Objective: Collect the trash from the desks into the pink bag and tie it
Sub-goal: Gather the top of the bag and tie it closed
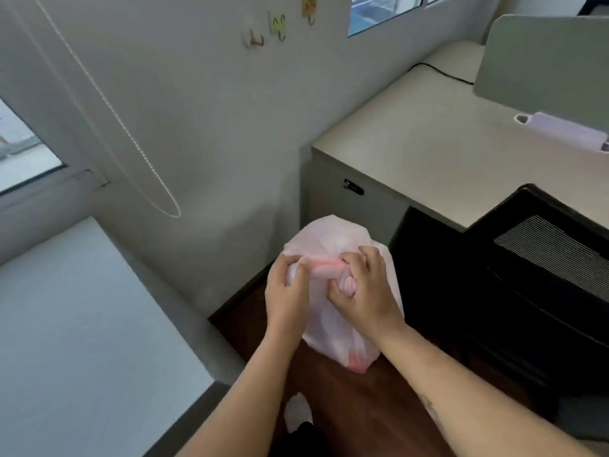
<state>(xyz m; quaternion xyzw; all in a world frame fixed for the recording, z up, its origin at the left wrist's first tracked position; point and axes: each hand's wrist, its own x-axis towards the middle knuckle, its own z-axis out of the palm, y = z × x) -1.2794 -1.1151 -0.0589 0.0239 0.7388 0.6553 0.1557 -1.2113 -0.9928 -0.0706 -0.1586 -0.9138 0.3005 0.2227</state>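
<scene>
The fingers [298, 275] of my left hand [286, 291] curl round one end of a twisted strand of the pink bag [329, 237]. My right hand [367, 286] pinches the other end, the strand stretched between them. The bag's body bulges beyond and beneath both hands, above the dark wooden floor [379, 407], near the beige surface [428, 150] on my right.
</scene>
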